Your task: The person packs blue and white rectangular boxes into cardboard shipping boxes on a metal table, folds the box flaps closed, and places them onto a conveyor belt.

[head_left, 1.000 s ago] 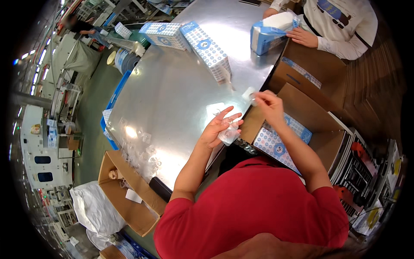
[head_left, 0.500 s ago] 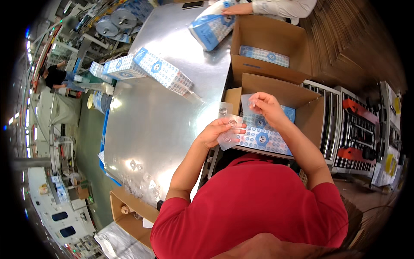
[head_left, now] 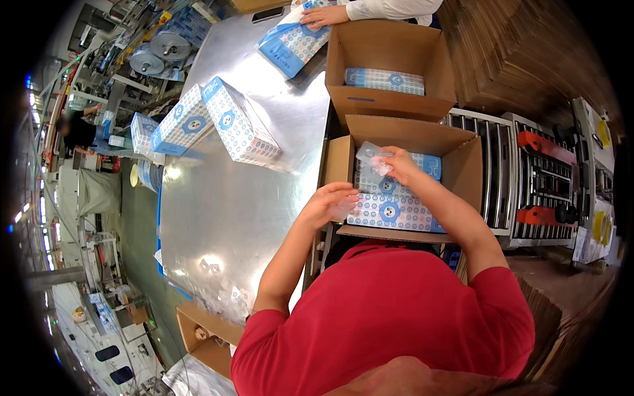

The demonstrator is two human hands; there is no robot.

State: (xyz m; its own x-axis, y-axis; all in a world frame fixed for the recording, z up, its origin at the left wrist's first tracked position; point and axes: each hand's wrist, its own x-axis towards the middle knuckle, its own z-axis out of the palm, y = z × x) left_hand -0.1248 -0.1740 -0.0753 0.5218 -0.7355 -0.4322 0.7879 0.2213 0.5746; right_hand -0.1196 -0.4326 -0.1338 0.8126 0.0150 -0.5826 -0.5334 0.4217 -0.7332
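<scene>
Right hand point(head_left: 396, 162) has its grip pinched on a clear plastic sachet point(head_left: 371, 157) over the near open carton point(head_left: 462, 148), left hand point(head_left: 330, 203) loosely curled at its near-left flap; best lay it flat on the patterned packs point(head_left: 389, 210).

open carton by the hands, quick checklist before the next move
1. Right hand grips the clear packet: ok.
2. Left hand free of the packet: cannot tell, it hovers at the carton edge.
3. Open carton flaps out of the way: ok.
4. Patterned blue packs lie flat inside: ok.
5. Room left above the packs: cannot tell.
6. Co-worker's hand away from this carton: ok.
</scene>
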